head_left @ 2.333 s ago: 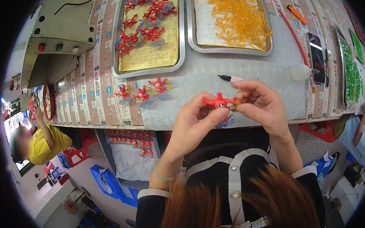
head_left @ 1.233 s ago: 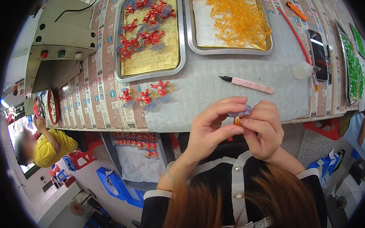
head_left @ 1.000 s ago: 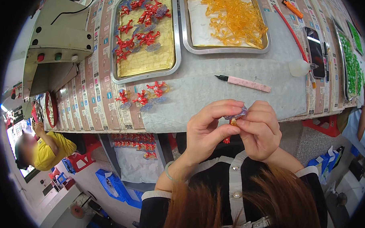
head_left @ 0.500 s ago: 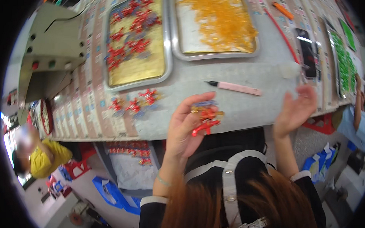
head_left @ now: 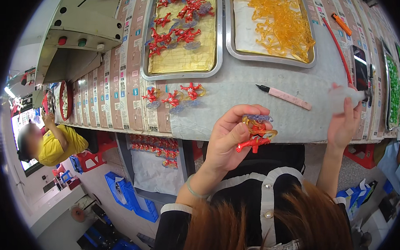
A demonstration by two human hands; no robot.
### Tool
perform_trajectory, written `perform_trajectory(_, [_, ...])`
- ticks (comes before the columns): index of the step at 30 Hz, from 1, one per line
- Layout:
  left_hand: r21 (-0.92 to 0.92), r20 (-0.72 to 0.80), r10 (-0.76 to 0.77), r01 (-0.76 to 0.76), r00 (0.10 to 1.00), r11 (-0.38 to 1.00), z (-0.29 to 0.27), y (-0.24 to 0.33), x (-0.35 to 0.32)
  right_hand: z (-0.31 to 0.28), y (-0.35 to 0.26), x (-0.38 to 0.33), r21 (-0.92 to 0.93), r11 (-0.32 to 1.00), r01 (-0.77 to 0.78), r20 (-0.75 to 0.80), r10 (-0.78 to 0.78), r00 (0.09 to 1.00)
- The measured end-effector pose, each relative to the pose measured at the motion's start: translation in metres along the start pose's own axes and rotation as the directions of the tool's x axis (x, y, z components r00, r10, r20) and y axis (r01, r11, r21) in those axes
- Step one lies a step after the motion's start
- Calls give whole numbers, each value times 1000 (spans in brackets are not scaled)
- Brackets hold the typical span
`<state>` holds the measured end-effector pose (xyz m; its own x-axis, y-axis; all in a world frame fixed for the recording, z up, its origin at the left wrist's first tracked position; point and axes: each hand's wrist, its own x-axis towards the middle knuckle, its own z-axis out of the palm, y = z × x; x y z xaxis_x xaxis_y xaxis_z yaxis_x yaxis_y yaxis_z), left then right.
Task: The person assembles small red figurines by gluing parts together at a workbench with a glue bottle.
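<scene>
My left hand (head_left: 227, 139) is closed, pinching small red plastic toy figures (head_left: 253, 143) with a clear yellow loop and a clear purple piece between thumb and fingers, just over the table's near edge. To the right, my right hand (head_left: 344, 124) is raised with its fingers round a whitish translucent bottle (head_left: 345, 95), its narrow dark-looking tip pointing right. Three similar red toy figures (head_left: 170, 98) with yellow and purple parts rest on the table at the left. A pink pen-shaped tool (head_left: 289, 99) with a black tip lies between my hands and the trays.
One metal tray (head_left: 219, 49) holds red figures; another (head_left: 272, 61) holds clear yellow pieces. At right are a red cord (head_left: 338, 49), an orange cutter (head_left: 341, 24), a phone (head_left: 360, 68) and green pieces (head_left: 396, 91). A drawer (head_left: 156, 184) sits below; a person in yellow (head_left: 62, 145) is left.
My right hand, open half a second ago, has closed on the whitish bottle and lifted it. My left hand still holds the red figures. The whole view has shifted.
</scene>
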<state>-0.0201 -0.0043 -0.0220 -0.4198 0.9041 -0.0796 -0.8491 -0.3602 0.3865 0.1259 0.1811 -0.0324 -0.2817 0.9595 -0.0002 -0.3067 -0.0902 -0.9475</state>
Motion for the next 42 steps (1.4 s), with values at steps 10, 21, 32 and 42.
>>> perform_trajectory(10, [233, -88, 91, -69, 992, 970, 2, -3, 6, 31, -33, -57, -207, 938, -279, 400, 341, 851])
perform_trajectory(21, [353, -116, 161, -111, 980, 929, 4, -2, 5, 32, -30, -63, -246, 905, 347, 516, -181, 837])
perform_trajectory(32, [385, -77, 169, -127, 983, 914, 2, -2, 4, 33, -27, -64, -269, 911, 311, 523, -133, 842])
perform_trajectory(42, [608, -32, 288, -210, 957, 765, 1, -2, 4, 32, -38, -63, -323, 798, 509, 640, -212, 739])
